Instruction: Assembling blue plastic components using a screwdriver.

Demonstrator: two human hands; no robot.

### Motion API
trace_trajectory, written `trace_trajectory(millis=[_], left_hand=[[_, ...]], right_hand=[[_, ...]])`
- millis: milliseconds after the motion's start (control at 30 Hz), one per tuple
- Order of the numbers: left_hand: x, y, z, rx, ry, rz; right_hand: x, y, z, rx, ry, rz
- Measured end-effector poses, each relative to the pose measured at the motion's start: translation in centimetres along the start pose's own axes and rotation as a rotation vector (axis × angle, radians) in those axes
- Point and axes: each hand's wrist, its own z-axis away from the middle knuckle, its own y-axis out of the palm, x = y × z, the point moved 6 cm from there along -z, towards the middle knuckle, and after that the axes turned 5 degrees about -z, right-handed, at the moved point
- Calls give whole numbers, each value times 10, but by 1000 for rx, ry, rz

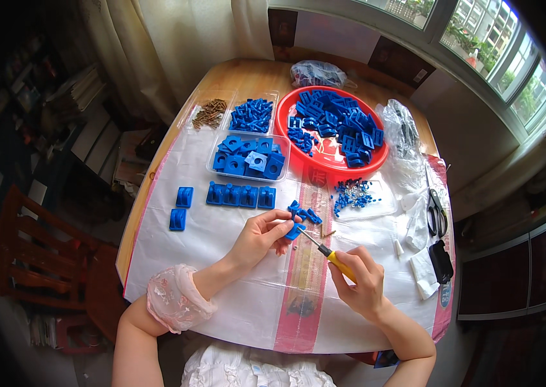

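My left hand [261, 238] pinches a small blue plastic part [294, 232] over the middle of the table. In my right hand [363, 284] is a screwdriver [342, 266] with a yellow and black handle, its shaft slanting up and left so the tip meets the blue part. My left fingers partly hide that part. Just beyond it lie several loose blue pieces [312, 216], with thin brass-coloured pins or screws [328, 233] to their right. Farther left, a row of blue assembled pieces [240, 195] stands near two separate ones [184, 197].
A red basin [324, 169] of blue parts stands at the back. Left of it are clear boxes [211, 169] of blue pieces and a pile of brass screws [209, 113]. A clear tray [386, 205] holds tiny parts. Scissors [437, 214] and a black case [441, 261] lie right.
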Motion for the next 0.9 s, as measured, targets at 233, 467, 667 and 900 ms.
trace_trajectory(millis=[233, 467, 667, 900], left_hand=[[2, -4, -2, 26, 9, -30], [0, 2, 2, 25, -7, -83], [7, 1, 1, 53, -28, -35], [2, 4, 4, 63, 0, -89]], right_hand=[[9, -6, -4, 36, -210, 349], [8, -2, -1, 37, -208, 250], [13, 2, 3, 40, -206, 233], [10, 1, 4, 23, -84, 94]])
